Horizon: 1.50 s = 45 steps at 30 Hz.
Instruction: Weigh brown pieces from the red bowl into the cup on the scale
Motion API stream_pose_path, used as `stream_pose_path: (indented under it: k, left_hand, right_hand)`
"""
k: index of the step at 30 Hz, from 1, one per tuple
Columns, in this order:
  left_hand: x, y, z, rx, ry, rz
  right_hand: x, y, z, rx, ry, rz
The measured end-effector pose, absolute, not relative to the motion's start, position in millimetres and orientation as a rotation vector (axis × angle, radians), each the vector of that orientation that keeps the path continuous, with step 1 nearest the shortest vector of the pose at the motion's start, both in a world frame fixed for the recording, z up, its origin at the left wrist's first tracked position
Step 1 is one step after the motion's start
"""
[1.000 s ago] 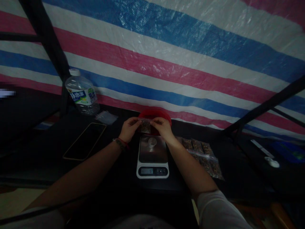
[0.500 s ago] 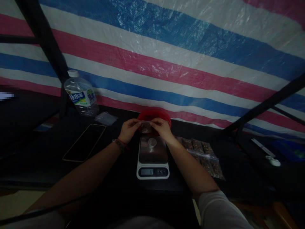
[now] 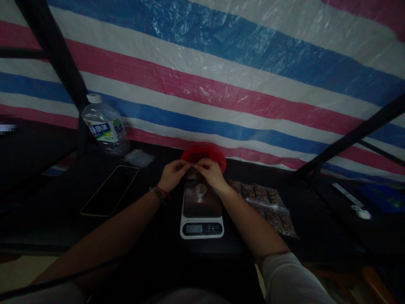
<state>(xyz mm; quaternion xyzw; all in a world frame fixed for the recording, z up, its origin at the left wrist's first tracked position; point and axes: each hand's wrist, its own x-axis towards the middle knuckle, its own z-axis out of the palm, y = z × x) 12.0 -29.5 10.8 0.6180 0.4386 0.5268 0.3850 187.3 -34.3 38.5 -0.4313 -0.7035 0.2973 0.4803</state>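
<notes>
Between them, my left hand [image 3: 172, 174] and my right hand [image 3: 211, 172] pinch the top edge of a small clear bag [image 3: 193, 173] with brownish contents. Both sets of fingers are closed and nearly meet at its middle. Just behind is a red bowl or bag-lined container [image 3: 204, 153], partly covered by the hands. Below the hands lies a white digital scale [image 3: 202, 232] with a dark metal plate, and a small clear round cup [image 3: 201, 190] rests on that plate. Several filled clear bags [image 3: 268, 204] lie beside my right forearm.
A phone [image 3: 110, 191] lies at the left, with clear empty bags [image 3: 139, 157] and a large plastic bottle [image 3: 106, 126] behind it. A white spoon-like tool [image 3: 360, 212] and a blue item [image 3: 384, 197] are at the far right. Striped sheeting [image 3: 202, 84] hangs behind.
My hands have drawn closer together along the bag's top edge and sit slightly lower. The camera view has shifted a little.
</notes>
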Motion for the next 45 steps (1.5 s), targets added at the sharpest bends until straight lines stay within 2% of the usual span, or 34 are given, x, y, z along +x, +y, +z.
stream_pose_path:
  k: [13,19,26,33,39,42,45]
  left_hand:
    - [17.8,-31.5,12.0,1.791,1.129,1.252]
    - [21.9,-32.1,17.0,1.848,1.172,1.374]
    - [27.9,-48.5,77.3,1.926,0.974,1.451]
    - [59.9,-85.0,132.3,1.692,0.794,1.389]
    - [69.4,-118.8,130.3,1.564,0.851,1.317]
    - [41.2,-121.8,114.9,1.517,1.054,1.415]
    - [-3.4,-119.2,95.5,1.603,1.256,1.347]
  right_hand:
    - [180.1,-35.0,35.2,-1.044,-1.761,0.578]
    - [182.6,-37.7,51.3,-1.034,-1.738,0.521]
    - [200.4,-58.6,98.4,-0.976,-1.757,0.439]
    - [239.3,-115.8,143.3,-1.036,-1.670,0.279]
    - [266.2,-178.8,117.4,-1.197,-1.468,0.327]
    - [293.9,-193.5,89.6,-1.317,-1.179,0.456]
    - [322.7,-190.4,60.6,-1.462,-1.180,0.478]
